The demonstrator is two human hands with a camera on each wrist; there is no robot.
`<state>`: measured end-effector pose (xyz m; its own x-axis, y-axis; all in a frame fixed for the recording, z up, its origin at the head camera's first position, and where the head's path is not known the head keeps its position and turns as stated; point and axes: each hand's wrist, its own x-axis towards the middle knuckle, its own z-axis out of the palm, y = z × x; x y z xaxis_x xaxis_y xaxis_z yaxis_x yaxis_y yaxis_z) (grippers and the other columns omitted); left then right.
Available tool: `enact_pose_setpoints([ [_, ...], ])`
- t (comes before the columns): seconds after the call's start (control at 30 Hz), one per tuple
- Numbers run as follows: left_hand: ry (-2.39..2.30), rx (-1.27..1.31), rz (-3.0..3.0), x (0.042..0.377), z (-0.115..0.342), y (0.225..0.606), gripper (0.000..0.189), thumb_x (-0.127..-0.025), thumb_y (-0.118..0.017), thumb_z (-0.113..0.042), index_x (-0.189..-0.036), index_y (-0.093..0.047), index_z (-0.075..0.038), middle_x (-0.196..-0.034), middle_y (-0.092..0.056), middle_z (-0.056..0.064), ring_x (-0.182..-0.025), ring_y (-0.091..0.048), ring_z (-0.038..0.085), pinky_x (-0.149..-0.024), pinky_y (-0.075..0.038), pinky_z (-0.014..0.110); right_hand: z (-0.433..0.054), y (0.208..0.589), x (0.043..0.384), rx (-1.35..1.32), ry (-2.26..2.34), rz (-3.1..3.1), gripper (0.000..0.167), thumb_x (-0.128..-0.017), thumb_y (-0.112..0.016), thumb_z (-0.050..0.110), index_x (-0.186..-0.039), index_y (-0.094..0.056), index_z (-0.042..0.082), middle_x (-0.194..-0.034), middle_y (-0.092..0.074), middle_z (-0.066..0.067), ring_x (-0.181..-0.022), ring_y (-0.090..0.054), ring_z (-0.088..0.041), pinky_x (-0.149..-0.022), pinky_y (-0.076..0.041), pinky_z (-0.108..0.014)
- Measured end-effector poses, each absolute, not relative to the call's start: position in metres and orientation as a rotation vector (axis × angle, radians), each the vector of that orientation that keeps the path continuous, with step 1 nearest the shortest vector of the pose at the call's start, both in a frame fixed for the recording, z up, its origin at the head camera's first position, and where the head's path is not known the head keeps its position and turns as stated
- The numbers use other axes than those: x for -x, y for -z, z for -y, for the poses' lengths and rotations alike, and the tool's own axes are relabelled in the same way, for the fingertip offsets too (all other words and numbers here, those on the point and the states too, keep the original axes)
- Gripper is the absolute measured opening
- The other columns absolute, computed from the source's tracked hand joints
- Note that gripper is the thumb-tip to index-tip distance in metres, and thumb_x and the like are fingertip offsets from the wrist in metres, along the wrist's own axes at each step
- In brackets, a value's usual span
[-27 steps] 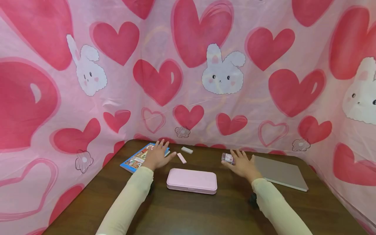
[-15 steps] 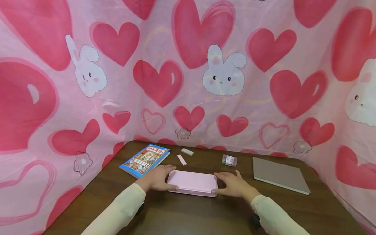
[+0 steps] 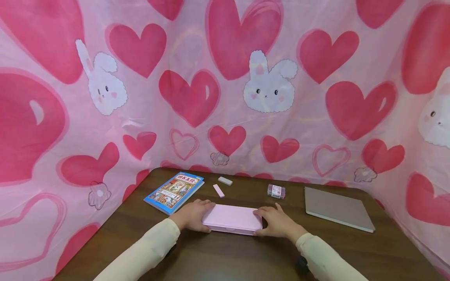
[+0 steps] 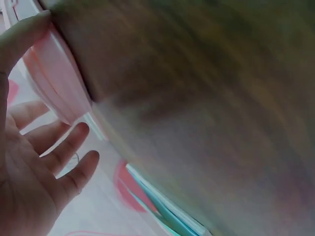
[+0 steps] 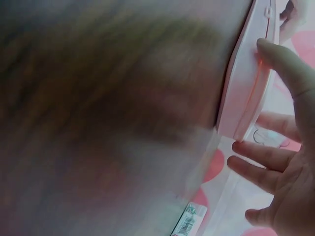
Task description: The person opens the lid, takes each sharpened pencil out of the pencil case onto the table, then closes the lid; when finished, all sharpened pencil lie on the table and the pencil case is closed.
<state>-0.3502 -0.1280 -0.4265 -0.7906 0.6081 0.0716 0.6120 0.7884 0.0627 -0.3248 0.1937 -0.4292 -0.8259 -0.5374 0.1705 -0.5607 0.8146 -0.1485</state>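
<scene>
A pink pencil case (image 3: 232, 217) with its lid down lies at the middle of the table. My left hand (image 3: 193, 215) holds its left end; in the left wrist view the thumb (image 4: 24, 37) lies on the case's front side and the other fingers reach to the far side. At the right end, my right hand (image 3: 275, 221) grips the case in the same way, its thumb (image 5: 283, 61) on the front side in the right wrist view. Both hands partly cover the case's ends.
A blue-bordered illustrated book (image 3: 174, 192) lies at the left. Behind the case are a white block (image 3: 225, 180), a slim pink bar (image 3: 218, 190) and a small clear labelled pack (image 3: 276, 191). A grey-brown notebook (image 3: 338, 208) lies right. Heart-patterned cloth (image 3: 197, 97) hangs behind the table.
Both hands have drawn back from beside the book and the small clear pack to the two ends of the pencil case and taken hold of it.
</scene>
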Motion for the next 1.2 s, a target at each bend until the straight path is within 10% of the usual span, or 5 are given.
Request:
enact_pose_setpoints([
  [0.37, 0.199, 1.028, 2.953, 0.351, 0.129, 0.422, 0.085, -0.064, -0.075, -0.054, -0.133, -0.044, -0.015, -0.133, -0.050, 0.007, -0.116, -0.049, 0.026, -0.098, -0.042, 0.044, -0.195, 0.420, 0.332, -1.025, -0.272, 2.816, 0.058, -0.070, -0.072, 0.053, -0.111, -0.067, 0.011, -0.108, -0.068, -0.004, -0.104, -0.060, -0.023, -0.100, -0.027, -0.064],
  [0.63, 0.417, 1.031, 2.991, 0.359, 0.132, 0.427, 0.093, -0.060, -0.080, -0.050, -0.136, -0.041, -0.014, -0.134, -0.049, 0.006, -0.119, -0.046, 0.025, -0.100, -0.039, 0.045, -0.203, 0.411, 0.348, -1.079, -0.490, 2.840, 0.053, -0.077, -0.067, 0.052, -0.111, -0.069, 0.012, -0.104, -0.070, -0.001, -0.090, -0.064, -0.010, -0.082, -0.052, -0.033],
  [1.2, 0.900, 0.889, 3.025, 0.352, 0.137, 0.427, 0.109, -0.059, -0.083, -0.046, -0.145, -0.025, -0.010, -0.133, -0.049, 0.012, -0.118, -0.049, 0.026, -0.102, -0.037, 0.050, -0.210, 0.409, 0.361, -0.990, -0.859, 2.933, 0.041, -0.088, -0.057, 0.045, -0.113, -0.067, 0.014, -0.109, -0.068, -0.004, -0.101, -0.062, -0.022, -0.088, -0.048, -0.047],
])
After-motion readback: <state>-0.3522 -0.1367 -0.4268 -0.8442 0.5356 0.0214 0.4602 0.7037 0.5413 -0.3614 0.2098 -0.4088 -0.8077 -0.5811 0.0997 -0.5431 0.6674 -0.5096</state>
